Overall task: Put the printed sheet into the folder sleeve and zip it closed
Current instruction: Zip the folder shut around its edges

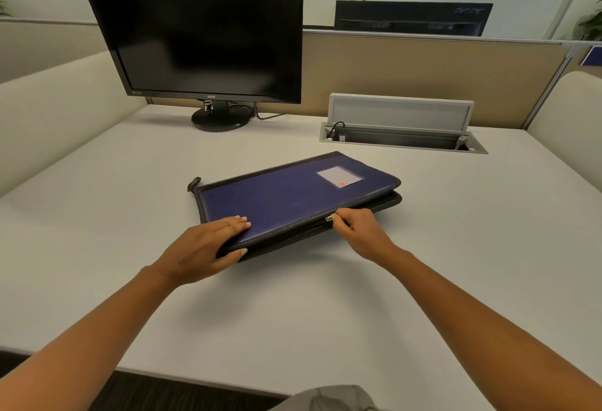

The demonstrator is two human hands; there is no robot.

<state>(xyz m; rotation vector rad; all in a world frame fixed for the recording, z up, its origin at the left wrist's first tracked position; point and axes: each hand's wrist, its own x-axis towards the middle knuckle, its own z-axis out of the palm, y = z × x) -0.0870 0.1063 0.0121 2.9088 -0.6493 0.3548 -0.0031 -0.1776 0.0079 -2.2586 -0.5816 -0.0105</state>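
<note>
A dark blue zip folder (pixel 293 199) with black edging lies flat on a pale grey desk (pixel 130 215), set at a slant in the middle of the view. A small white label (pixel 339 177) with a red mark sits near its far right corner. The left hand (pixel 202 247) clamps the folder's near left corner — fingers flat on the cover, thumb pressed against the front edge. The right hand (pixel 361 231) is closed on the silver zip pull (pixel 330 218), pinching it about halfway along the front edge. To the left of the pull the zip looks joined; to the right, round the near right corner, the two halves gape slightly apart. No printed sheet can be seen outside the folder, and whether it is inside cannot be told. Behind the folder stand a black monitor (pixel 208 32), its screen dark, and — to the right — an open cable hatch (pixel 400 127) set into the desk.
</note>
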